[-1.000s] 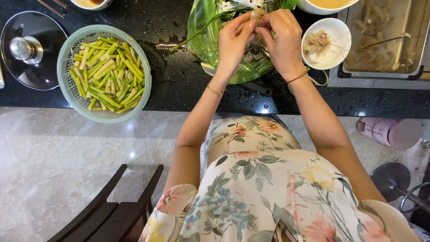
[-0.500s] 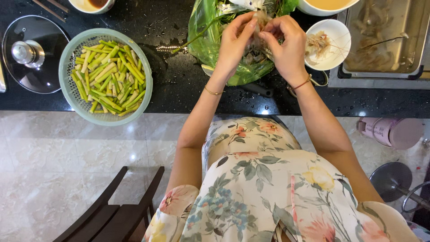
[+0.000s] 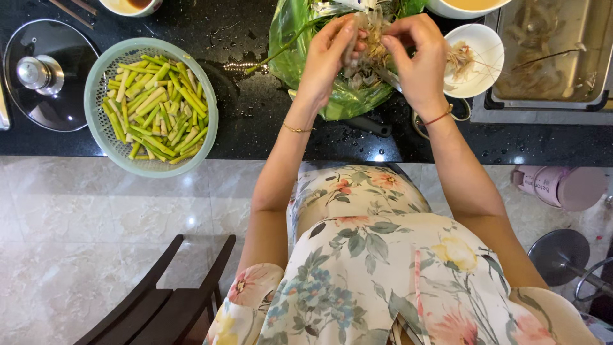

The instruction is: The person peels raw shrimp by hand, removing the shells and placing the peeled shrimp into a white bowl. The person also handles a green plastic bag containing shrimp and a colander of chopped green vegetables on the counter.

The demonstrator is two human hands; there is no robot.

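Note:
Both hands work over a green plastic bag (image 3: 290,45) lying on the black counter (image 3: 242,121). My left hand (image 3: 329,54) and my right hand (image 3: 418,57) pinch the same small greyish shrimp (image 3: 370,48) between their fingertips, above a heap of more shrimp in the bag. To the right of my right hand stands a small white bowl (image 3: 479,61) holding pale shells and long feelers.
A pale green colander (image 3: 152,105) of cut green stalks sits at the left, with a glass pot lid (image 3: 48,73) beyond it. A metal tray (image 3: 552,54) of shrimp lies at the far right. A dark chair (image 3: 163,294) stands on the marble floor below.
The hands have stayed over the bag, with fingers shifting slightly on the shrimp. The view has drifted a little.

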